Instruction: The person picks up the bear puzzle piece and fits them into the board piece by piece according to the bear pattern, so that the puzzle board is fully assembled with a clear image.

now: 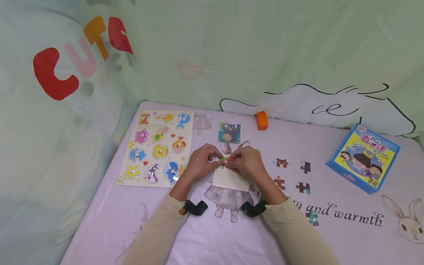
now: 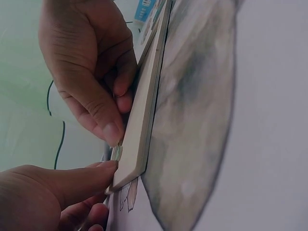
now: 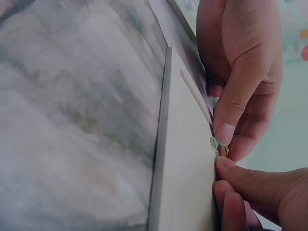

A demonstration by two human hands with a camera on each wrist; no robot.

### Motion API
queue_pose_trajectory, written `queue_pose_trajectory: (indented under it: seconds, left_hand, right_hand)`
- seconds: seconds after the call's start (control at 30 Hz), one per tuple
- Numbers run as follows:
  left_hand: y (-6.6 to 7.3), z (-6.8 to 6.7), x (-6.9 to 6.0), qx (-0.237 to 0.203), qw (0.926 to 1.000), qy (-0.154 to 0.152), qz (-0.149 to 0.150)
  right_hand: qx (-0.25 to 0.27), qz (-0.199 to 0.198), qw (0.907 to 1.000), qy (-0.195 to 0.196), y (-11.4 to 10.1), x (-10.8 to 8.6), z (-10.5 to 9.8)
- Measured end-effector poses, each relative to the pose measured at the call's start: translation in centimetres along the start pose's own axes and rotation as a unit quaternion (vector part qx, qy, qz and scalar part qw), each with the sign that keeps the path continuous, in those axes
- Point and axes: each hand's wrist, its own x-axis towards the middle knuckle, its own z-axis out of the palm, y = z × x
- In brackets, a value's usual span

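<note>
A cream rectangular puzzle board (image 1: 231,179) lies in front of me, a little green and yellow showing at its far left edge. Over that edge my left hand (image 1: 200,162) and right hand (image 1: 247,161) meet, pinching a small jigsaw piece (image 3: 222,150) from either side. The fingers hide most of the piece. In the left wrist view my right thumb is above the piece (image 2: 118,153) and my left thumb below it. Just beyond the hands lies a square picture card (image 1: 229,132) with a dark bear.
Several loose jigsaw pieces (image 1: 304,187) lie to the right. A sea-animal peg board (image 1: 165,138) lies at the left. An orange block (image 1: 261,121) stands at the back, and a blue-and-yellow box (image 1: 365,158) at the far right. Hanging fabric borders the table's back.
</note>
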Motion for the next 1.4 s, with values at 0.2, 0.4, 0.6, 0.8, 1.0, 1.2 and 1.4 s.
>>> queue_pose_trajectory:
  seconds: [0.2, 0.4, 0.6, 0.8, 1.0, 1.2, 1.4]
  left_hand:
    - [0.0, 0.0, 0.1, 0.005, 1.0000, -0.001, -0.001]
    - [0.0, 0.1, 0.1, 0.009, 1.0000, 0.000, -0.002]
    - [0.1, 0.1, 0.1, 0.010, 0.9999, 0.003, -0.001]
    - [0.2, 0.1, 0.0, 0.011, 0.9999, 0.001, -0.003]
    - [0.1, 0.2, 0.1, 0.014, 0.9999, 0.000, -0.004]
    - [0.0, 0.2, 0.1, 0.011, 0.9999, 0.000, -0.003]
    - [0.0, 0.2, 0.1, 0.010, 0.9999, 0.001, -0.003]
  right_hand:
    - [0.013, -0.016, 0.9998, -0.008, 0.3, -0.3, -0.5]
    - [0.008, -0.032, 0.9995, 0.003, 0.8, -0.8, -1.9]
    - [-0.015, -0.023, 0.9995, 0.014, 1.7, -1.3, -4.4]
    - [-0.047, -0.018, 0.9982, 0.032, 3.0, -1.9, -6.8]
    - [-0.061, -0.002, 0.9971, 0.047, 4.4, -2.3, -8.8]
    - [-0.069, 0.014, 0.9962, 0.050, 5.6, -2.7, -10.2]
    - [-0.088, 0.030, 0.9943, 0.053, 7.2, -2.7, -11.0]
